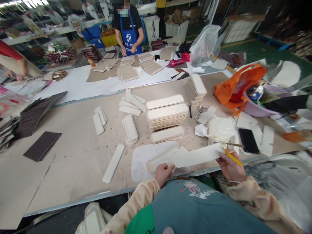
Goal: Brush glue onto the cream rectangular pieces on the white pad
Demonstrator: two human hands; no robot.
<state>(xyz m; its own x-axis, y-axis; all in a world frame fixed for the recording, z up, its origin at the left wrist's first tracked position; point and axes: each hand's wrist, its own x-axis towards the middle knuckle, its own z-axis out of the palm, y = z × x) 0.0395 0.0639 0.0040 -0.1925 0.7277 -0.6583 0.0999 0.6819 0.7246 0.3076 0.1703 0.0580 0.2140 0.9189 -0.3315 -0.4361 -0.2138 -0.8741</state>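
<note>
A long white strip (200, 156) with rounded corners stretches between my two hands, above the table's near edge. My left hand (164, 174) pinches its left end. At its right end my right hand (231, 166) is closed on the strip, with a slim yellow tool (233, 157) also in its fingers; the tool's exact kind is unclear. Under the strip lies a pale rounded sheet (140, 161), with a beige-edged strip (154, 164) on it, partly covered. Just beyond are a short stack of white strips (168, 134) and a taller stack (167, 112).
More white pieces (130, 128) lie to the left, and a single strip (113, 163). At right are scissors (201, 110), a crumpled white bag (221, 128), a black phone (248, 140) and a purple basin (260, 109). A co-worker in a blue apron (129, 35) stands across the table.
</note>
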